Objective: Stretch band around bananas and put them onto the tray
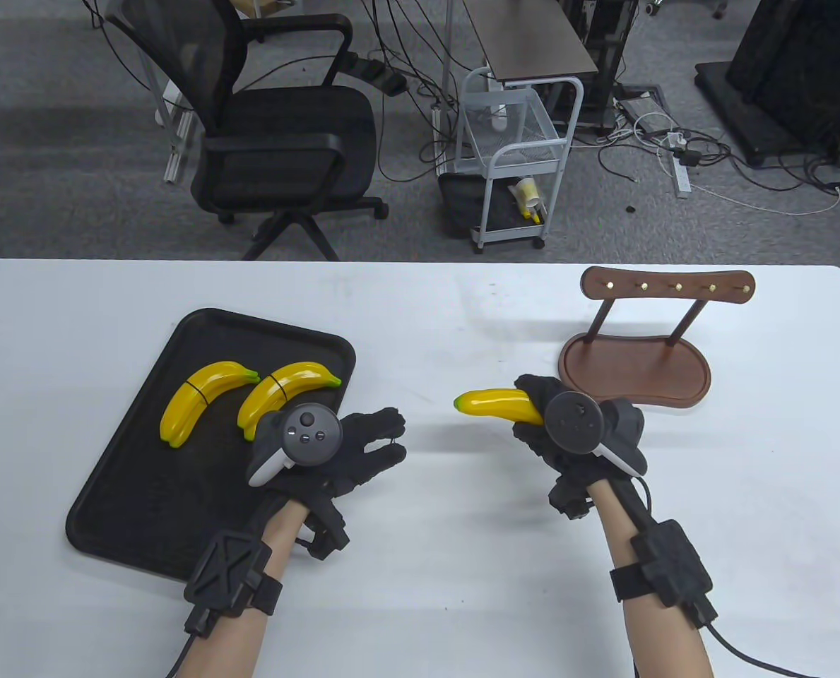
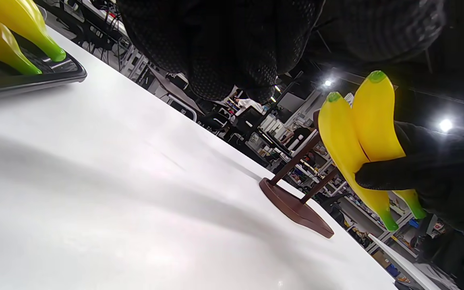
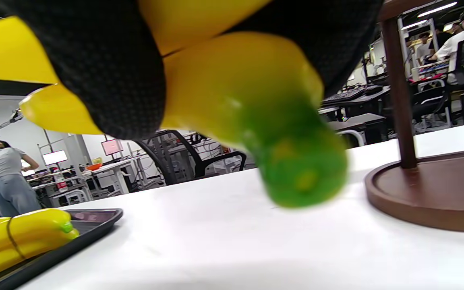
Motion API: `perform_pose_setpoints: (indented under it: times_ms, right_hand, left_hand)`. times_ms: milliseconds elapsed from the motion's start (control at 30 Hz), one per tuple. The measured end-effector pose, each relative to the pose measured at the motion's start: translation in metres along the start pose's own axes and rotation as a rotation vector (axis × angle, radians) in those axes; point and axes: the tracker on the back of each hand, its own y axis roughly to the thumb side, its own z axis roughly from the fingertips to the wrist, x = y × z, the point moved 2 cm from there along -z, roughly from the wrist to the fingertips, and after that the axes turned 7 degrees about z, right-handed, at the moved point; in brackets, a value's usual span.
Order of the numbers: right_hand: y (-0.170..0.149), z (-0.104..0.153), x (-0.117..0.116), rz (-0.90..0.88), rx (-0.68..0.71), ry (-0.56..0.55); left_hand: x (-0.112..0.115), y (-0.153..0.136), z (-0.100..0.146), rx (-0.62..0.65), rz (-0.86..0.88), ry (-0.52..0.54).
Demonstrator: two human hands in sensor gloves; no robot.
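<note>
- One white table (image 1: 434, 565) carries everything, with both gloved hands low over it.
- Left of the left hand's fingers lies the black tray (image 1: 123, 452); that hand's palm hangs above the tray's right edge.
- Just beyond the right hand's knuckles stands a brown wooden hook rack (image 1: 639, 367), its base near the hand but apart from it.
- The left hand (image 1: 335, 441) points its fingers to the right, spread and relaxed, gripping nothing that can be made out.
- The right hand (image 1: 568, 424) has its fingers curled round a pair of yellow toy bananas (image 1: 494, 405), held clear of the table; their free ends stick out leftward past the fingertips toward the left hand.
- Two banded banana pairs lie on the tray, just beyond the left hand's knuckles: the far-left pair (image 1: 197, 409) and the nearer pair (image 1: 282, 392), each crossed by a thin dark band.
- Whether the held pair carries a band is hard to tell; the right wrist view shows only a thin dark line between them.
</note>
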Motion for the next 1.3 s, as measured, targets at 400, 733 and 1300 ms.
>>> perform_pose_setpoints:
  times_ms: [400, 733, 1300]
  right_hand:
    - [0.029, 0.003, -0.006, 0.04, 0.072, -0.003]
    - [0.051, 0.005, -0.01, 0.069, 0.129, -0.003]
    - [0.075, 0.007, -0.018, 0.105, 0.199, 0.002]
  left_hand:
    - [-0.002, -0.005, 0.0, -0.005, 0.091, 0.0]
    - [0.004, -0.006, -0.002, -0.007, 0.162, -0.039]
    - [0.012, -0.004, -0.004, -0.003, 0.213, -0.107]
